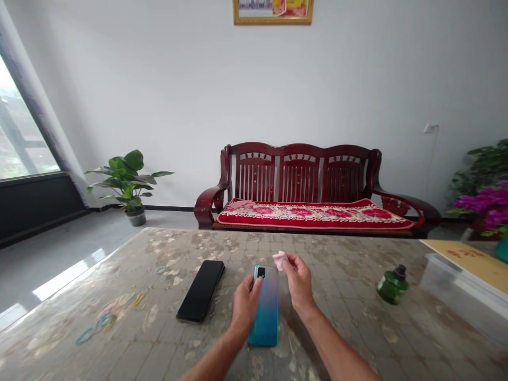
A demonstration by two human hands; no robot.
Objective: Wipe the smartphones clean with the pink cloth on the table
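A blue-to-purple smartphone [266, 312] lies back side up in front of me, its camera block near the top. My left hand [245, 301] grips its left edge, with the thumb over the back beside the camera. Between the thumb and fingers of my right hand [298, 280] is a small pink cloth [280, 260], held up just beyond the phone's top right corner and apart from it. Left of my left hand, a black smartphone [201, 291] rests on the table with its dark face up.
The table [333, 328] has a patterned cover. Coloured bands [99, 325] lie at the left. On the right stand a green bottle [392, 286] and a clear plastic box [456, 291] with a yellow board on top. A wooden bench [301, 180] is behind the table.
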